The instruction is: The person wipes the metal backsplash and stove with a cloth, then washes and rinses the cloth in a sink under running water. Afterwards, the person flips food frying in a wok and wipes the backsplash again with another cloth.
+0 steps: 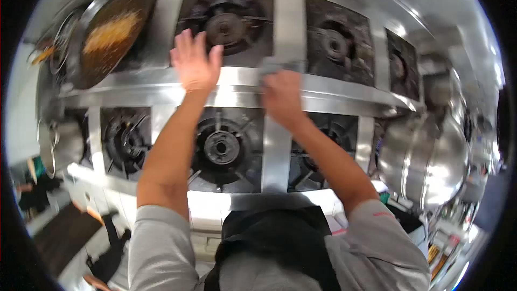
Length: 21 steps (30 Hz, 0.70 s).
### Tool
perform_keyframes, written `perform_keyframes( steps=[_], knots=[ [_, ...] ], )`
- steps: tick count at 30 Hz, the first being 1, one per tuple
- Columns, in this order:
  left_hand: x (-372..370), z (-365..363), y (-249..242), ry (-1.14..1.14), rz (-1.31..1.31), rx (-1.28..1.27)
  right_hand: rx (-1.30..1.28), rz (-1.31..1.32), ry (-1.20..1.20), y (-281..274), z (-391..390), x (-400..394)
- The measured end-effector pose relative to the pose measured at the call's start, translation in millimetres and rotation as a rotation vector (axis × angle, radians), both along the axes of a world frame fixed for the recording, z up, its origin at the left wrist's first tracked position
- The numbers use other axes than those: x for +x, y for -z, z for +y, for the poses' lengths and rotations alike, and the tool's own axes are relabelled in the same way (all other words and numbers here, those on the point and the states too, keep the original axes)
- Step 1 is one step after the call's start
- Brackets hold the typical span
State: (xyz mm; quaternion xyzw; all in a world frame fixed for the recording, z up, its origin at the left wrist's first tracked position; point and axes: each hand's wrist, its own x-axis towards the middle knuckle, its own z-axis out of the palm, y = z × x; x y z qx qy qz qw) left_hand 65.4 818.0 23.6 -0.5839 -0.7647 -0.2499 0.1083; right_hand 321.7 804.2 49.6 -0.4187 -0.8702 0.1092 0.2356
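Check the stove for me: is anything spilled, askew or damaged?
Nothing is plainly spilled or damaged on the stove. The one odd thing is the large wok at the upper left, with orange-brown contents: it looks tipped, though the lens bends the edges, so I can't be sure.

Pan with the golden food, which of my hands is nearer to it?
Left. Your left hand is open, to the right of the pan; your right hand, gripping a gray cloth, is farther right.
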Motion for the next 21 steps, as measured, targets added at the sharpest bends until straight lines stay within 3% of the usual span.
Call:
perform_keyframes(
  steps=[3, 6, 8, 9, 10, 12, 13, 15, 19, 21],
  knots=[
    [-2.5, -0.1, 4.8, 0.012, 0.023, -0.003, 0.131, 0.180, -0.123, -9.4, -3.9, -53.1],
    [-0.2, -4.1, -0.8, 0.004, 0.036, -0.028, 0.106, 0.184, -0.069, 0.0, -0.9, -15.7],
    [-1.7, -5.7, -1.8, 0.000, 0.046, -0.035, 0.097, 0.124, 0.079, 19.0, 9.1, 60.7],
    [-2.4, -5.4, -2.2, -0.003, 0.038, -0.034, 0.069, 0.215, 0.221, 7.6, 12.2, 100.3],
    [-0.9, -4.4, -2.9, -0.010, 0.032, -0.036, 0.037, 0.053, 0.308, 7.1, 21.6, 155.1],
    [0.1, -4.6, -5.4, -0.010, 0.041, -0.050, 0.269, 0.045, 0.584, 28.2, 48.4, 260.2],
    [-0.7, -4.3, -4.7, -0.004, 0.043, -0.050, 0.217, 0.051, 0.605, 24.1, 62.3, 308.5],
    [0.8, -3.6, -6.6, -0.005, 0.031, -0.051, 0.274, -0.124, 0.848, 25.5, 76.7, 342.1],
    [-1.1, -1.7, -5.5, -0.025, 0.074, -0.068, 0.232, -0.098, 0.737, 20.1, 44.3, 247.5],
    [-5.3, -3.0, -4.5, 0.005, 0.066, -0.085, 0.080, 0.024, 0.458, 3.3, 24.5, 162.7]
  ],
)
